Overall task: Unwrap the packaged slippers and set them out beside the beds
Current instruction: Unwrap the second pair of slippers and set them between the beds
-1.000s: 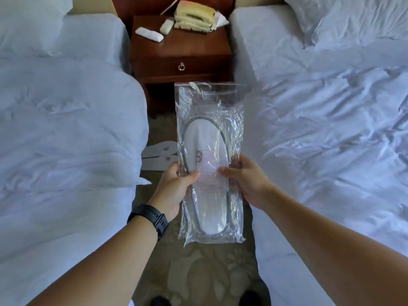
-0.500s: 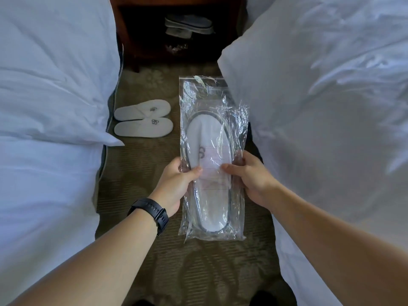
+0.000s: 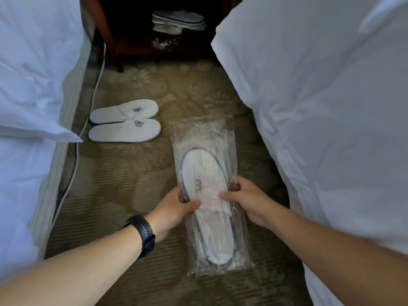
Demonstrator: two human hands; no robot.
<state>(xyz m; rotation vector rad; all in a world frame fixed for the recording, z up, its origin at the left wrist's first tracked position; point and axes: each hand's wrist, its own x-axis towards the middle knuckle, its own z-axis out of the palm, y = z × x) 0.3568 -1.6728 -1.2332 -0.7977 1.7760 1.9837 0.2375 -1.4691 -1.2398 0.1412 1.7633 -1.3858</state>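
Observation:
A clear plastic bag with white slippers inside, the packaged slippers (image 3: 209, 239), hangs lengthwise over the carpet between the two beds. My left hand (image 3: 174, 208) grips its left edge with the thumb on top. My right hand (image 3: 247, 199) pinches its right edge at the same height. An unwrapped pair of white slippers (image 3: 124, 121) lies flat on the carpet beside the left bed (image 3: 26, 89), toes pointing right.
The right bed (image 3: 331, 129) with white bedding borders the narrow carpet aisle (image 3: 123, 184). A white cable (image 3: 76, 155) runs along the left bed's base. A dark wooden nightstand (image 3: 114, 36) stands at the far end, with more slippers (image 3: 178, 18) on its lower shelf.
The view has tilted down from the nightstand top to the floor. The package in both hands has come lower over the carpet, and the unwrapped pair is now in full view.

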